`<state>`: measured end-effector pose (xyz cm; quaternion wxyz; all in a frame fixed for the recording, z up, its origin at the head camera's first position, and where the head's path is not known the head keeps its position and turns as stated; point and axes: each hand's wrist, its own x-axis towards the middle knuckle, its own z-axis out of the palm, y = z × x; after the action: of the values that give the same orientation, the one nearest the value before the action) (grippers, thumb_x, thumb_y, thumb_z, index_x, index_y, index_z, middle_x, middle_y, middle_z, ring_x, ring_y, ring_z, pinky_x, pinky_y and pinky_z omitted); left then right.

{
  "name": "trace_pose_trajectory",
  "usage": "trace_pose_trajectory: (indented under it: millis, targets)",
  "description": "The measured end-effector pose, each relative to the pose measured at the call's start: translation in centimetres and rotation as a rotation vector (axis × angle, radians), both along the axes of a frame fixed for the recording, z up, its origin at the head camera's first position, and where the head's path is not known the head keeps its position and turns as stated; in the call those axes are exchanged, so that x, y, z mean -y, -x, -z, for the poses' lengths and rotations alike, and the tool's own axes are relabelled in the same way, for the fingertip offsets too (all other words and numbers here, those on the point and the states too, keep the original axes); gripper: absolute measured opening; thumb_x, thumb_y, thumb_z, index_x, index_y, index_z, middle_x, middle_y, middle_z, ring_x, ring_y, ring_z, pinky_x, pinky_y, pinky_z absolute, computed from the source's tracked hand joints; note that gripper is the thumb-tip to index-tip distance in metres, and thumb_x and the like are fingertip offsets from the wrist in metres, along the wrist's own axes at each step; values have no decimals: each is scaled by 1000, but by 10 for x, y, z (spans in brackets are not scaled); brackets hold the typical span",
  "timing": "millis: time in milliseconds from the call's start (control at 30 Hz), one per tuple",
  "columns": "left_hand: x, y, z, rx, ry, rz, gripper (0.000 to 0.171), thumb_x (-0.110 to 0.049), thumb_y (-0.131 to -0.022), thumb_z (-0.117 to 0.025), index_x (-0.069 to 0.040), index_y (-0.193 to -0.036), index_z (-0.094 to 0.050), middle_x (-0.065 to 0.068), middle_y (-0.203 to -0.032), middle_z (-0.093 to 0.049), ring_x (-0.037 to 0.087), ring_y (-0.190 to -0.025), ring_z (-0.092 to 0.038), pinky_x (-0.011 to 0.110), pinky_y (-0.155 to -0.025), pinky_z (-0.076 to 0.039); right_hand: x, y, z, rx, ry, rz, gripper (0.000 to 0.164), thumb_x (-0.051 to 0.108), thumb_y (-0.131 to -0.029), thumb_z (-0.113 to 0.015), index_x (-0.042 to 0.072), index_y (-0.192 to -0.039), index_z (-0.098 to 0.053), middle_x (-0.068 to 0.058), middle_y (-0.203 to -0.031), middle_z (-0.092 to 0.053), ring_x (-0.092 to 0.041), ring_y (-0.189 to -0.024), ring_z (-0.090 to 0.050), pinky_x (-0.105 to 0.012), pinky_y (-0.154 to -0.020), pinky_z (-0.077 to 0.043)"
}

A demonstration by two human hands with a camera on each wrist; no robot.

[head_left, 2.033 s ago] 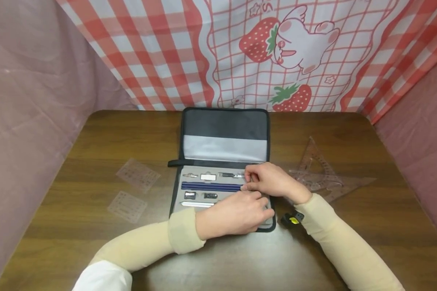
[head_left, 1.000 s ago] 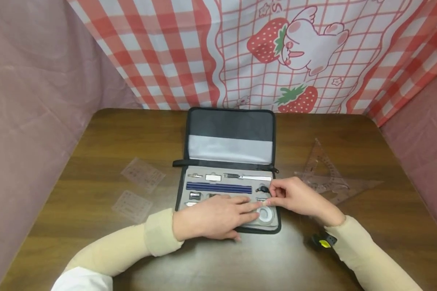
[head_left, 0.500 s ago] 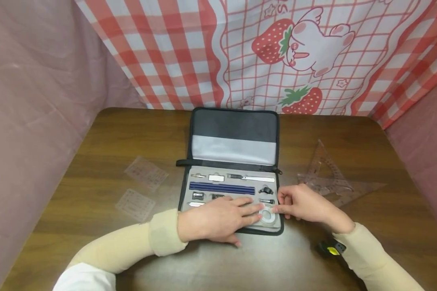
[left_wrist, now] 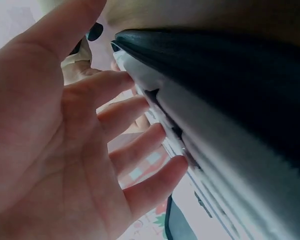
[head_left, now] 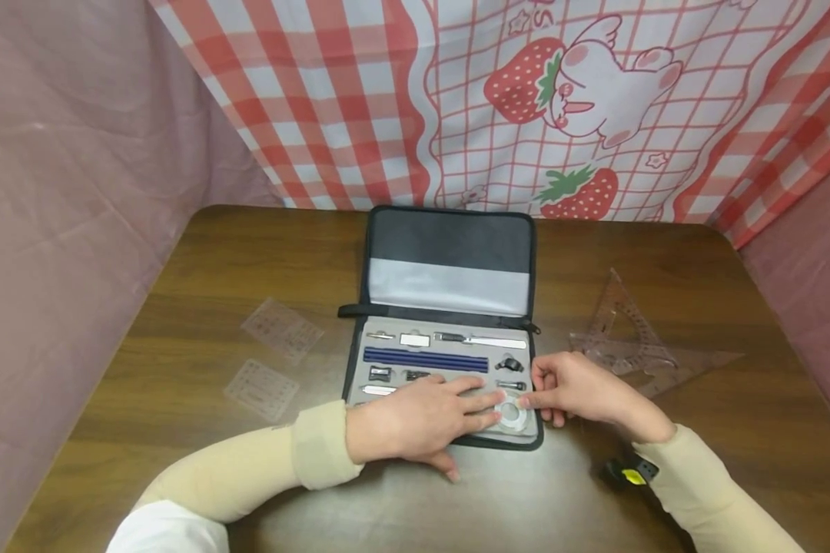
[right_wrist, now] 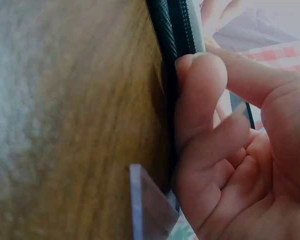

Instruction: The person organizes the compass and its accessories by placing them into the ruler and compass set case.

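A black zip case (head_left: 449,238) lies unfolded on the table, its grey foam insert (head_left: 422,322) holding drawing tools in cutouts. My left hand (head_left: 425,418) lies across the lower part of the insert, palm down with fingers spread. Its fingertips reach a white ring-shaped item (head_left: 510,413). At the case's right edge is my right hand (head_left: 584,390), thumb on the insert beside the ring and other fingers curled at the rim. The right wrist view shows these fingers against the zipper edge (right_wrist: 177,30). Blue pencils (head_left: 425,359), a sharpener (head_left: 380,373) and a white eraser (head_left: 415,339) sit in their slots.
Two clear set squares (head_left: 622,330) overlap on the table to the right. To the left lie two clear stencil templates, an upper one (head_left: 283,329) and a lower one (head_left: 261,389). A checked curtain (head_left: 346,115) hangs behind the table.
My right hand has moved down the case's right side from the top tool row to beside the ring. The left hand has shifted left and spread its fingers. The view has drifted slightly.
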<state>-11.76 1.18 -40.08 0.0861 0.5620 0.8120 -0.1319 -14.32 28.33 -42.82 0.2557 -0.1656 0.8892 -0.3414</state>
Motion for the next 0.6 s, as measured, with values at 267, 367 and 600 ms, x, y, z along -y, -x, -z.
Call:
trace_pose_trajectory:
  millis: [267,367,600]
  targets:
    - [-2,-1,1,10,15,-17,97,-76,-81,-58,-28,-158,-26,-8,-165,-13,19,-149,-19,38,-104,-42,2,3,-4,72,14,3,35,31,-85,-80,8,-76,-56,-1,-58,-62,-18,-46,-60,-25,-42,-43]
    - [-3,-2,2,-10,17,-5,96,-75,-83,-57,-27,-159,-24,-7,-165,-13,18,-148,-19,37,-103,-43,1,3,-6,91,10,4,33,29,-86,-79,8,-76,-56,-2,-58,-63,-18,-46,-60,-25,-43,-44]
    - [-4,-3,5,-94,6,4,74,-58,-94,-56,-32,-158,-26,-10,-164,-17,16,-147,-23,34,-95,-48,1,2,-9,42,-31,-9,34,34,-86,-78,10,-76,-57,2,-58,-62,-17,-46,-60,-25,-43,-43]
